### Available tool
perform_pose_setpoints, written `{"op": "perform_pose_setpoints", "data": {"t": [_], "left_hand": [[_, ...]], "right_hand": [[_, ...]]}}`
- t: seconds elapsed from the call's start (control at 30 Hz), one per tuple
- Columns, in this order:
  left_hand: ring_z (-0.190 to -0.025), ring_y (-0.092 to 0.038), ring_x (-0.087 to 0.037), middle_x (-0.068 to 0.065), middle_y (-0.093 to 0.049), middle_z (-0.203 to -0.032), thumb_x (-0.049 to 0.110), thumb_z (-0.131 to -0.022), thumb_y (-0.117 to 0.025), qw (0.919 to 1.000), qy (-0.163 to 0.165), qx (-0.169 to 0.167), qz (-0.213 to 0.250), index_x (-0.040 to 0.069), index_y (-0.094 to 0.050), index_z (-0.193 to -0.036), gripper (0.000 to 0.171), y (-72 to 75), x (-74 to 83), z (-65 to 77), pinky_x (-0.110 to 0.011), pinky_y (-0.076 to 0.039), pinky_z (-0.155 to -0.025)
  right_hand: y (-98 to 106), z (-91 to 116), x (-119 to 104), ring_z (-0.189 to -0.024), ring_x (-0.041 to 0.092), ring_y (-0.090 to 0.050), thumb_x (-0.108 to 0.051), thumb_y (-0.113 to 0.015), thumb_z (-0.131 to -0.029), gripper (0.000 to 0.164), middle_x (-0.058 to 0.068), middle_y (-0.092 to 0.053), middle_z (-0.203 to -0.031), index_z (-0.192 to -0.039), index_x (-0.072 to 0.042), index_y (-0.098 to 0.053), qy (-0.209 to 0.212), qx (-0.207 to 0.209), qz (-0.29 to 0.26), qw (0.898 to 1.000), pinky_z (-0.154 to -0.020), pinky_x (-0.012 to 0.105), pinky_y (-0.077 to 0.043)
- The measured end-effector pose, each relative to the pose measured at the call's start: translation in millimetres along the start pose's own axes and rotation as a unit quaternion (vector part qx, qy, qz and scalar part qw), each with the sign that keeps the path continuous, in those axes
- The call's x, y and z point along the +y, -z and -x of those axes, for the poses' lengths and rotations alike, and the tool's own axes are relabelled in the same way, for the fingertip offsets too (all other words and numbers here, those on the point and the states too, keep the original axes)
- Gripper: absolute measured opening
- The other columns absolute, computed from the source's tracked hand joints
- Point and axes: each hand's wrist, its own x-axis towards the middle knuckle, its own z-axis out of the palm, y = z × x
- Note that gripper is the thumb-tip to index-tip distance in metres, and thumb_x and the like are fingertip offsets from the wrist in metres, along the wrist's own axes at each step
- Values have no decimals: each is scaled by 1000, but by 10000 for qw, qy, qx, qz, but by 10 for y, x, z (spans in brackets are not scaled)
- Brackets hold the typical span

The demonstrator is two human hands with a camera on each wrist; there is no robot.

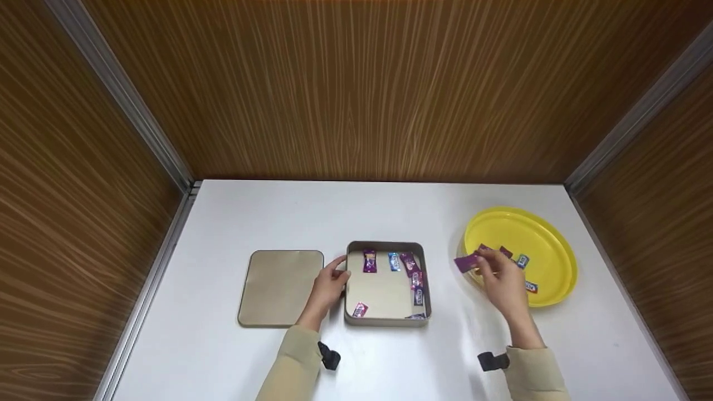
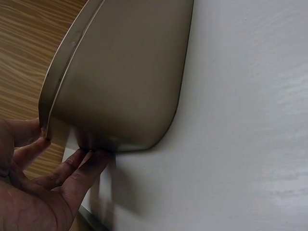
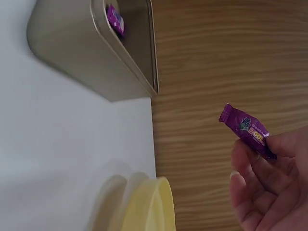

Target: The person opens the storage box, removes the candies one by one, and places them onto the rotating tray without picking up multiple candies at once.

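Note:
My right hand point(image 1: 504, 278) pinches a purple wrapped candy point(image 3: 248, 132) between thumb and fingers. It hovers at the left rim of a yellow round tray point(image 1: 548, 245), where several more wrapped candies point(image 1: 522, 261) lie. In the middle of the table stands an open, beige rectangular tin point(image 1: 384, 322). My left hand point(image 1: 327, 287) holds the tin by its left side, one digit at the rim and other fingertips against the outer wall. Inside the tin, several purple, pink and blue candies point(image 1: 369, 261) lie, mostly along the right side.
A flat beige lid point(image 1: 281, 287) lies on the white table point(image 1: 334, 214) to the left of the tin. Wood-grain panels point(image 1: 356, 89) enclose the table at the back and both sides. Black wrist mounts point(image 1: 330, 356) stick out from both sleeves.

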Motion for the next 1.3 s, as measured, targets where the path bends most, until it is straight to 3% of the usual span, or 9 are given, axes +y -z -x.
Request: {"op": "perform_pose_setpoints", "data": {"t": [0.1,0.23,0.53,0.87,1.13,1.3], "left_hand": [[-92,-60,-22,-13,-62,-106,10,-99,-56,10000,16,-5,17,9,-49,-144,46,-5,-4,5,-33,-52,-77],[-90,-58,-21,-13,-61,-106,10,-99,-56,10000,30,-19,12,8,-48,-145,47,-11,-2,16,-31,-51,-74],[-94,-59,-22,-13,-61,-108,12,-99,-57,9998,174,-32,73,12,-48,-146,48,-4,12,13,-34,-52,-79],[-98,-61,-25,-14,-62,-109,10,-99,-56,9999,105,-28,99,10,-49,-145,47,-1,-12,16,-35,-53,-81],[-96,-59,-22,-13,-61,-109,12,-99,-57,9999,144,-40,64,12,-49,-145,46,12,9,18,-34,-52,-79],[-96,-59,-22,-12,-61,-110,13,-99,-57,9998,204,-83,6,13,-48,-146,47,17,7,16,-34,-52,-79]], "right_hand": [[126,-3,51,-88,35,-67,-10,-57,-99,24,25,-68,-103,-113,8,-64,-246,173,110,9995,-67,10,-48],[279,-7,134,-90,33,-66,-16,-56,-100,27,24,-68,-103,-113,6,-64,-635,451,416,9961,-66,10,-46],[511,-59,465,-96,32,-60,-23,-47,-103,37,24,-65,-110,-123,6,-59,-1446,552,786,9848,-75,36,-45],[577,-149,853,-91,35,-59,-21,-51,-102,35,25,-65,-106,-120,6,-65,-1723,757,1442,9715,-65,39,-44],[591,-196,1076,-88,41,-59,-18,-53,-100,32,28,-65,-103,-116,7,-65,-1676,869,1795,9655,-75,50,-42],[597,-205,1155,-95,45,-55,-20,-51,-101,35,30,-63,-111,-121,8,-60,-2039,707,1790,9599,-93,58,-32]]}}
